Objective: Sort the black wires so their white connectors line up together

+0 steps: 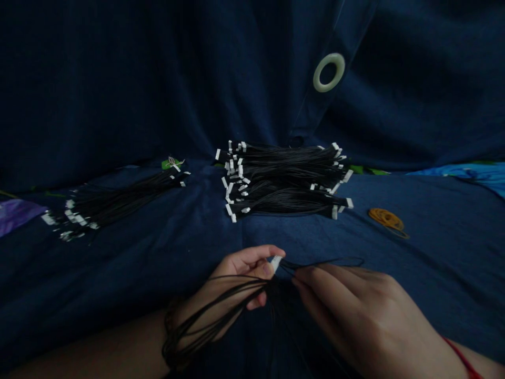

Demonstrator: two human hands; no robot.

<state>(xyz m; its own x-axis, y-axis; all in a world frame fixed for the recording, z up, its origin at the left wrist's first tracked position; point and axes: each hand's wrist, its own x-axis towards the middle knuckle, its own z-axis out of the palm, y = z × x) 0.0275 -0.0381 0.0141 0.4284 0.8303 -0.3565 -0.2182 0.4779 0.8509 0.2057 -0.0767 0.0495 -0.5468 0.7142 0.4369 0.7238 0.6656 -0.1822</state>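
Note:
My left hand [240, 276] is closed round a bunch of thin black wires [205, 323] that loops back over my wrist. Its thumb and forefinger pinch a small white connector [275, 262] at a wire's end. My right hand [355, 310] lies just to the right, fingers bent and pointing left, fingertips touching the black wires beside the connector. A single black wire [335, 260] runs off to the right above it. Straight ahead on the dark blue cloth [138, 263] lies a big stack of black wire bundles with white connectors [286, 179].
A smaller bundle of black wires with white ends [114, 202] lies at the left. A heap of orange rubber bands [386, 218] sits at the right. A white ring [329, 72] is set in the blue cloth behind. Purple cloth [18, 213] shows at the far left.

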